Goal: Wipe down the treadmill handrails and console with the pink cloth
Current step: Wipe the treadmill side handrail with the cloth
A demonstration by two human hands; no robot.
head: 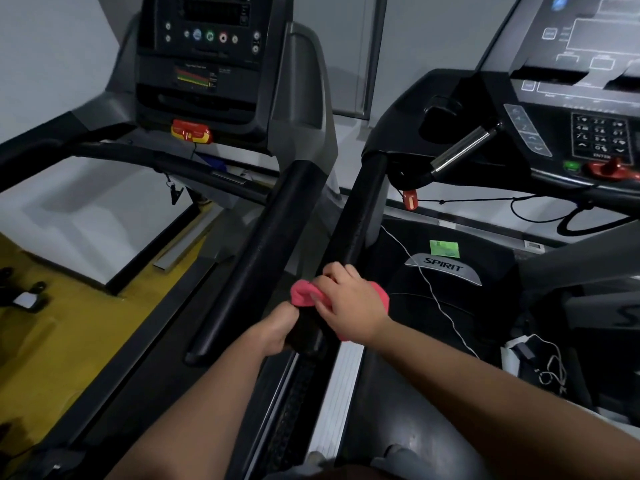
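1. Grey walls and a yellow floor (69, 323) frame two treadmills standing side by side. The person stands on the right-hand one, whose motor hood (443, 268) carries a SPIRIT badge.
2. The pink cloth (304, 294) is draped over the left handrail (360, 209) of this treadmill, close to the rail's near end and far from where it meets the console (571, 98).
3. The right hand (349, 303) lies on top of the cloth with its fingers curled over it, clamping it around the black padding.
4. The left hand (277, 332) wraps the bare rail just below the cloth, touching its edge and seemingly bracing the bar.
5. The step in hand looks like wiping this rail, with the cloth at the low end of its run. Whether the padding above it is already clean cannot be told.
6. The next move probably calls for sliding the wrapped cloth up the rail towards the console while keeping pressure all round the padding.
7. The opposite rail is largely out of frame. The chrome pulse grip (460, 148) and the keypad face appear untouched, so much of the job seems to remain.
8. A white cable (433, 292) crosses the hood, and a red safety key (410, 199) hangs by the rail's top. Both could snag as the cloth nears them.
9. The neighbouring treadmill's handrail (263, 244) runs just beside the one being cleaned, leaving a narrow gap for knuckles.
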